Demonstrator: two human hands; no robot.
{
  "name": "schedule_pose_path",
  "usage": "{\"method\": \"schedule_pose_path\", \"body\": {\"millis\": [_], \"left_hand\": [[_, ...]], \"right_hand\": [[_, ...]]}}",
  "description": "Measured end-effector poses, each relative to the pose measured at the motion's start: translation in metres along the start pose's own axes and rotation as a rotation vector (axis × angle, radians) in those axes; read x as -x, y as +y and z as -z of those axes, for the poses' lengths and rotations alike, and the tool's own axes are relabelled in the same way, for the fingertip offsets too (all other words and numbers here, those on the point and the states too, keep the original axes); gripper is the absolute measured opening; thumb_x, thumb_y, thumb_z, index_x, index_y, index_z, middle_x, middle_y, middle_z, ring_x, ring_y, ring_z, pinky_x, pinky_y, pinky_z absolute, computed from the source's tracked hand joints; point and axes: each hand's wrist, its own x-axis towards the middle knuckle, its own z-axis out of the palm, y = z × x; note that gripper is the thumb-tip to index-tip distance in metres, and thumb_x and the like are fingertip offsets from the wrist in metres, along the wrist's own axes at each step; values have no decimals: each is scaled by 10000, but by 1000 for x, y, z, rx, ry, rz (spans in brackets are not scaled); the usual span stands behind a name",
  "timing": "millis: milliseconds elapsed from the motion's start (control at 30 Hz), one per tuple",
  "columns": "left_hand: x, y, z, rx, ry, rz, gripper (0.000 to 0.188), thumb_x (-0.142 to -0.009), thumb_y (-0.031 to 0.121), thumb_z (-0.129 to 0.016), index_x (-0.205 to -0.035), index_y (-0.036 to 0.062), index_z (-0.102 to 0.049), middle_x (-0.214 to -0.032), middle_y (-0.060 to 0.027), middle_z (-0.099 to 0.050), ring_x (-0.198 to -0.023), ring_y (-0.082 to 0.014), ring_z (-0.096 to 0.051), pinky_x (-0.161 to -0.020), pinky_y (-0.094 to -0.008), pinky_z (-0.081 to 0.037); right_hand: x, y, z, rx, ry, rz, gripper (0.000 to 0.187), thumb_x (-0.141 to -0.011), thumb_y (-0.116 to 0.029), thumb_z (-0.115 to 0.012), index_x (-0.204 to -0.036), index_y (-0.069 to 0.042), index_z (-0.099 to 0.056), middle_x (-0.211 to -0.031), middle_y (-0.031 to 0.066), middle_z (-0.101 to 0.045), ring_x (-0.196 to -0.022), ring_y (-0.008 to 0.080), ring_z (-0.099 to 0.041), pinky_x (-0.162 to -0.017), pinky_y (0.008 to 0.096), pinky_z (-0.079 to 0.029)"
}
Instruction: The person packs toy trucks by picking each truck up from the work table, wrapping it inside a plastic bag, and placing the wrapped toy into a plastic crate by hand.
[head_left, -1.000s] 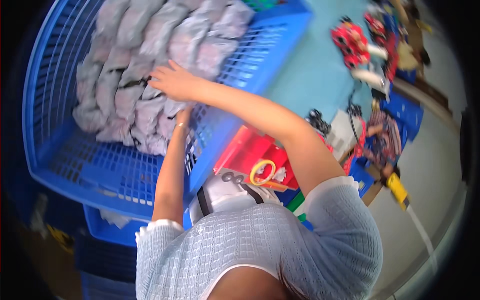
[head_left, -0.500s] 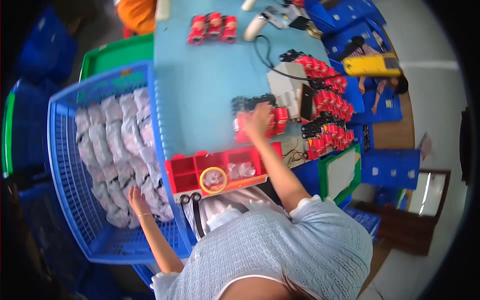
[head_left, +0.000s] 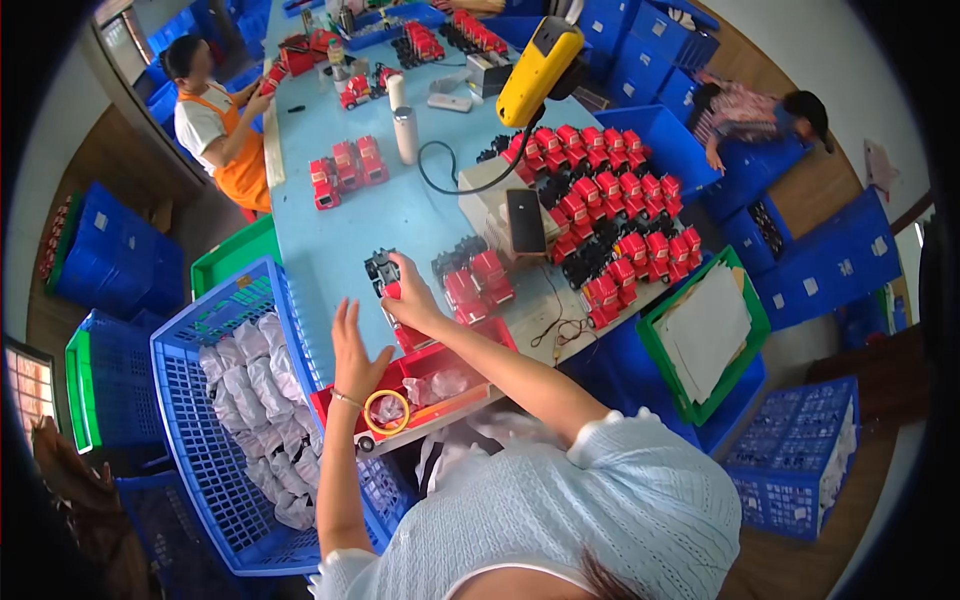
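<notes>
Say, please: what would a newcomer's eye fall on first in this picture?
Probably the rows of red toy trucks on the right side of the pale blue table, and the bright yellow device at the picture's upper centre. Nearer, the right grip holds a red-and-black toy at the table's near end. To the left, a blue basket contains many pale wrapped packets.

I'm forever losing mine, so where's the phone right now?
In the head view, just right of centre, the phone rests against the pale box, beside the rows of red trucks.
</notes>
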Motion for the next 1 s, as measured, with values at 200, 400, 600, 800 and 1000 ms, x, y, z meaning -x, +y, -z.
{"method": "schedule_pose_path", "body": {"millis": [200,400,600,800,1000], "left_hand": [[-53,125,15,93,-162,-335,955,-489,91,-753,-1324,27,-294,-1220,-212,-388,-1108,-365,-411,-916,-407,-385],[-61,202,-1,168,-38,-532,787,-482,63,-761,-1204,17,-452,-1033,-164,-490,-880,-296,-548,-779,-343,-462],[-64,252,-47,767,-73,-178,848,-621,81,-777,-1289,51,-255,-1220,-132,-427,-1079,-206,-502,-917,-344,-430],[-75,303,-61,680,-185,-232,813,-613,105,-787,-1236,43,-269,-1123,-128,-483,-1012,-195,-532,-863,-320,-452],[-76,326,-73,733,-306,-316,803,-636,87,-769,-1256,63,-258,-1161,-124,-468,-1049,-187,-516,-874,-316,-453]], "right_hand": [[19,-132,140,-450,-171,-113,738,-714,-41,-568,-1354,-47,-199,-1363,188,-291,-1249,290,-327,-1002,371,-312],[53,-146,236,-327,-106,139,704,-830,-191,-556,-1367,3,-144,-1396,197,-243,-1324,287,-209,-1064,386,-188],[93,-120,292,-739,-115,-115,546,-922,-309,-444,-1338,-4,-266,-1245,109,-413,-1000,126,-450,-916,275,-348],[125,-132,317,-522,111,83,503,-925,-255,-424,-1332,-7,-263,-1249,114,-406,-985,125,-444,-880,263,-357],[143,-135,332,-541,279,156,577,-919,-370,-399,-1303,38,-263,-1289,151,-358,-1190,216,-359,-1002,334,-276]]}}
